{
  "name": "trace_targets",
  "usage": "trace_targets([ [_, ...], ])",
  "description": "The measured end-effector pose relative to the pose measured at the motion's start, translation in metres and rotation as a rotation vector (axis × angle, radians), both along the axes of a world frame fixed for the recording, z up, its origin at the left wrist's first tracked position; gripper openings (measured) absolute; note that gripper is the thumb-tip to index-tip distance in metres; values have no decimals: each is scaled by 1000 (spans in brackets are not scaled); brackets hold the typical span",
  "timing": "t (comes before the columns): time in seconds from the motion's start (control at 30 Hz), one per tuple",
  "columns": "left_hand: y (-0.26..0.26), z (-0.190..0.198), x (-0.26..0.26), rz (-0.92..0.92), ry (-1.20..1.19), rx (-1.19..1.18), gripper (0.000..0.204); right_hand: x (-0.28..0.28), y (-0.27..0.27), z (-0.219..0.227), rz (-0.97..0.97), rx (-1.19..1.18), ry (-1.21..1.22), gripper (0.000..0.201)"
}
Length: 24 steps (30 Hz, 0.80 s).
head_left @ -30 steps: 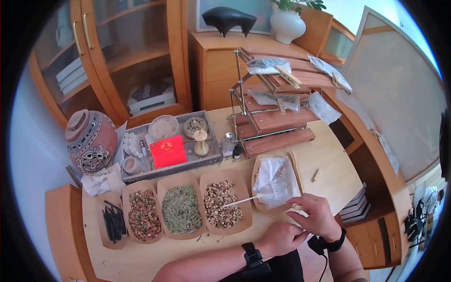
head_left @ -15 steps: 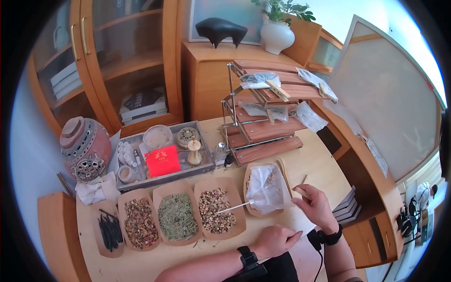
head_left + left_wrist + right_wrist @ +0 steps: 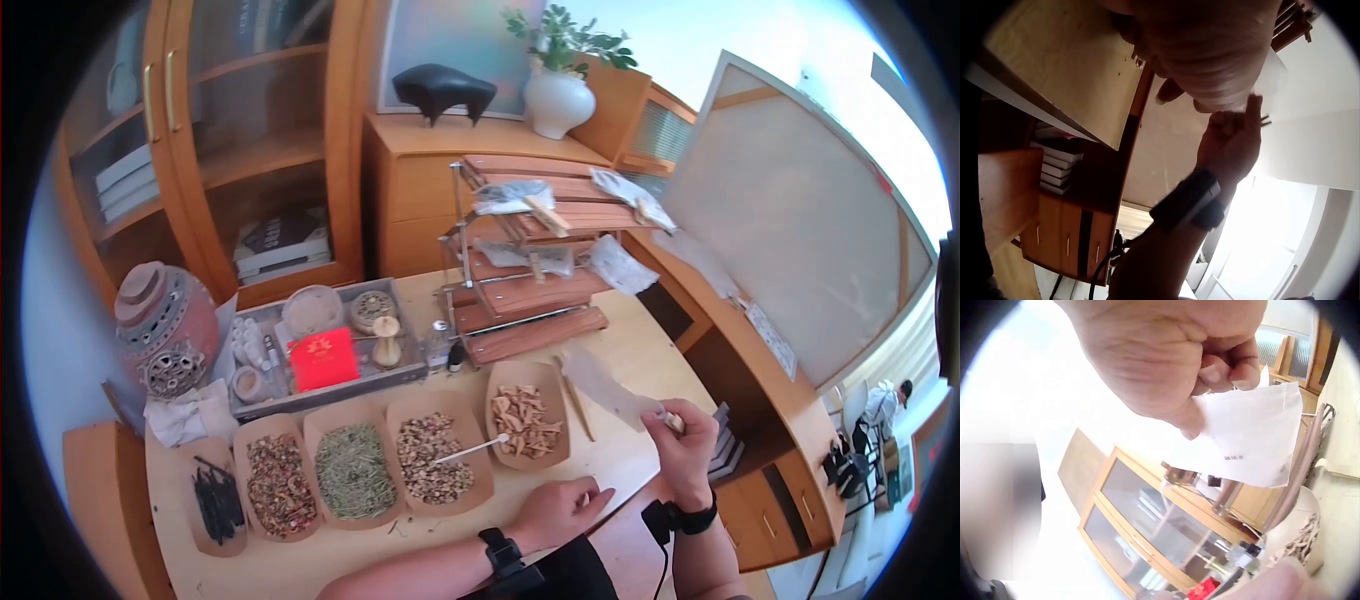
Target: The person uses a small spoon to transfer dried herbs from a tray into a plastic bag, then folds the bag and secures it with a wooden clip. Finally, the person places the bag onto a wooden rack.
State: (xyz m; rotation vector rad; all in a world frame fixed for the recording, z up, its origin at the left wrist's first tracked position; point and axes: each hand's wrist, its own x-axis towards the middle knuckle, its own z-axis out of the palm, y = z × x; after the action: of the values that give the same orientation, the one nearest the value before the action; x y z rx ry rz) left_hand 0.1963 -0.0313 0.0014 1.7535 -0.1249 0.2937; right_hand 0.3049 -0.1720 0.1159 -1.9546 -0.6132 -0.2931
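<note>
My right hand [image 3: 685, 448] pinches a translucent plastic bag [image 3: 605, 388] by one end above the table's right side. In the right wrist view the bag [image 3: 1250, 434] hangs limp, with small printed characters and a few specks in a corner. Left of it sits a paper tray of pale brown dried slices [image 3: 528, 422]. My left hand [image 3: 556, 512] hovers near the table's front edge, fingers loosely curled with nothing in them. A thin white stick with a small knobbed end [image 3: 472, 448] lies across the neighbouring tray of mixed dried bits [image 3: 432, 465].
Trays of green dried herb [image 3: 355, 470], reddish petals [image 3: 281, 485] and dark pods [image 3: 218, 503] continue leftward. Behind them stand a grey tray [image 3: 405, 375] with a red packet [image 3: 324, 358] and a tiered wooden rack [image 3: 540, 290]. A slim wooden tool [image 3: 575, 400] lies beside the slices.
My right hand has lifted the plastic bag off the tray and drawn it right, uncovering the dried slices. The left hand has separated from beside the right. The head view has shifted.
</note>
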Motion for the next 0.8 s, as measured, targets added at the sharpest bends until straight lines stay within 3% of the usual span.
trace_targets([
  [0.07, 3, 6, 0, -14, 18, -71, 29, -16, -30, 1, 11, 32, 54, 6],
  [0.1, 4, 8, -1, -2, 49, -140, 46, -25, -44, 2, 46, 68, 117, 6],
  [0.13, 5, 5, 0, -33, 54, -138, 46, -36, -49, 5, 86, 86, 190, 7],
  [0.2, 7, -3, 2, -95, -3, -216, 85, -51, -67, -2, 134, 94, 338, 8],
  [0.33, 5, 4, 0, -318, -21, -354, 104, -75, -77, -18, 142, 86, 498, 8],
  [0.47, 4, 0, -2, -432, -53, -301, 97, -83, -66, -20, 215, 77, 573, 13],
  [0.63, 5, -5, -10, -526, 72, -342, 56, -79, -59, -30, 199, 38, 668, 18],
  [0.8, 5, 0, -12, -460, 138, -274, 35, -82, -50, -47, 193, 54, 607, 20],
])
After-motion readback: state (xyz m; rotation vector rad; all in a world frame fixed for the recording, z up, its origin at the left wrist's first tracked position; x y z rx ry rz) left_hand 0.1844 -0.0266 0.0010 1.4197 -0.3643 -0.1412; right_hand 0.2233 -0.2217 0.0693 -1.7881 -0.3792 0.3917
